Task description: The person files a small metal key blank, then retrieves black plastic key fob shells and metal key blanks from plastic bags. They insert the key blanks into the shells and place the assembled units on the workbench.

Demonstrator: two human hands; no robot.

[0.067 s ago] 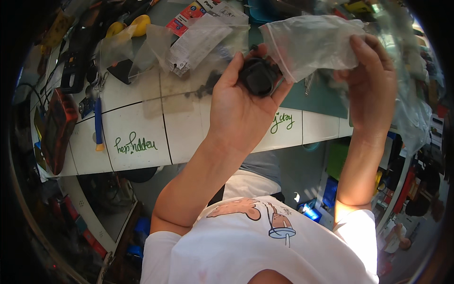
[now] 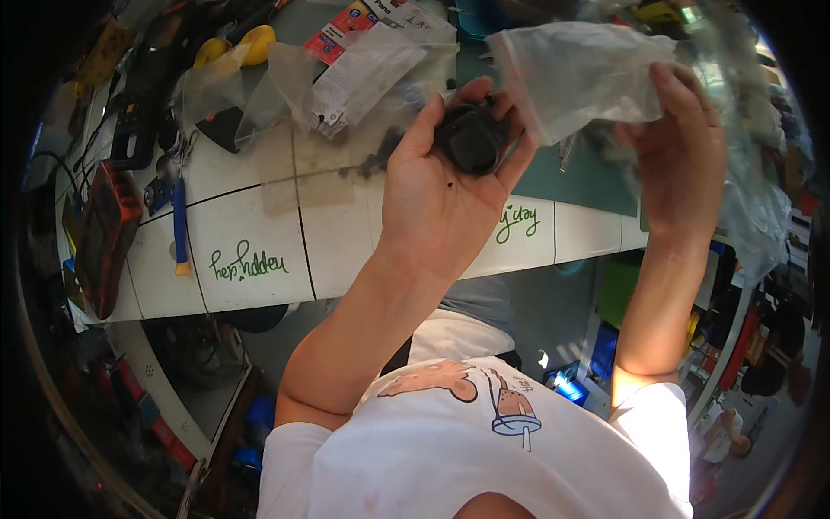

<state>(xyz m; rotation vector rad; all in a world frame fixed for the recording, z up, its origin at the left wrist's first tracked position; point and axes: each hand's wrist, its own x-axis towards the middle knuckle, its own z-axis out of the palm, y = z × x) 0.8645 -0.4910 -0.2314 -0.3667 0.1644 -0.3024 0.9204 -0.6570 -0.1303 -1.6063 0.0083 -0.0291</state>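
Note:
My left hand (image 2: 434,195) is turned palm up over the table, its fingers curled round a rounded, square black part (image 2: 471,138). More dark bits show between the fingertips behind it, too hidden to name. A tiny black speck (image 2: 450,184) lies on the palm. In my right hand (image 2: 685,138), thumb and fingers pinch the right end of a clear plastic zip bag (image 2: 579,82). The bag stretches leftward, tilted, with its left edge close beside my left fingers. I cannot make out anything inside the bag.
On the white tiled table (image 2: 346,251) lie a blue screwdriver (image 2: 180,225), a red-and-black device (image 2: 108,238) and a black handheld tool (image 2: 134,130). Clear bags (image 2: 277,91) and a paper slip (image 2: 367,73) lie further back. A green mat (image 2: 588,182) is under the right side.
The zip bag and my right hand have shifted slightly right, drawing the bag's left edge away from my left fingers. The small speck on my left palm now shows.

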